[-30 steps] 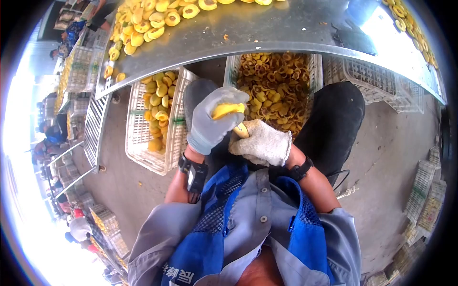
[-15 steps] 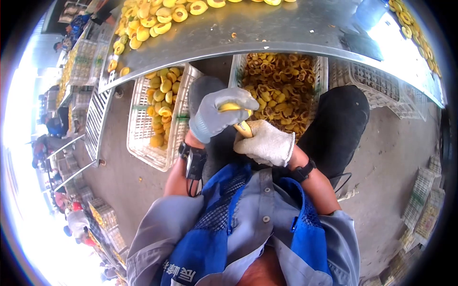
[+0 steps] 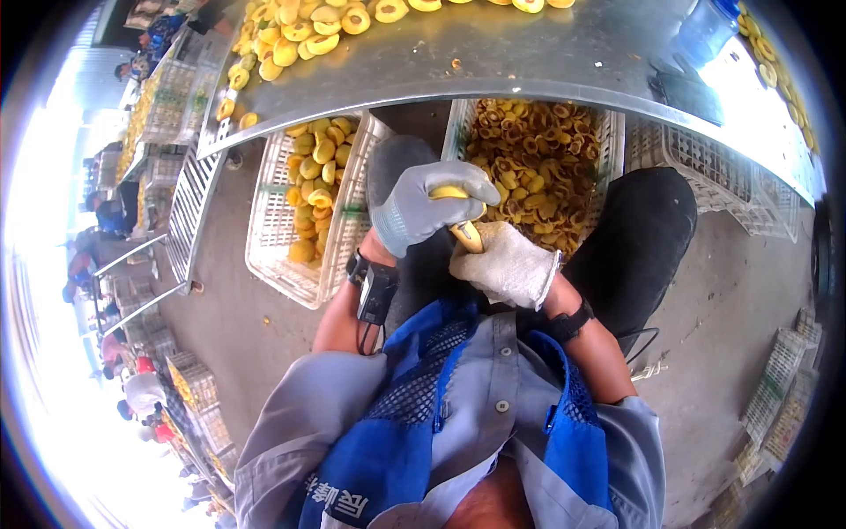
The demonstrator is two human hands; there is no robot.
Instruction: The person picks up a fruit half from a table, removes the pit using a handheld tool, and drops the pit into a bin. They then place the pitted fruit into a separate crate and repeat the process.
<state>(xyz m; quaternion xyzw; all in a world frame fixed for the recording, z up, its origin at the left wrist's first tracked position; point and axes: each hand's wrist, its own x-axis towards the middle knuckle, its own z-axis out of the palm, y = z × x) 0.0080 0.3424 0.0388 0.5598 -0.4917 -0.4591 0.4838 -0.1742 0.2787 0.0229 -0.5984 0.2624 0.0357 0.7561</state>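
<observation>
In the head view, my left hand (image 3: 438, 204), in a grey glove, is closed round a yellow peach (image 3: 449, 191), much of which the fingers hide. Just below and to the right, my right hand (image 3: 504, 262), in a white knit glove, grips a small pitting tool with a tan handle (image 3: 467, 235). The tool points up at the peach; its working end is hidden by my left hand. Both hands are above my lap. Beneath them stands a white crate (image 3: 614, 145) full of pitted scraps and peach pieces.
A metal table (image 3: 529, 57) runs across the front, with peach halves (image 3: 304, 31) piled on its left. Another white crate (image 3: 264, 238) of peaches stands on the floor at left. Further crates (image 3: 705, 163) are under the table at right. Other people work far left.
The whole view has shifted slightly, so things appear a little further right. Both hands keep their hold on the peach and the tool, with little visible movement between them.
</observation>
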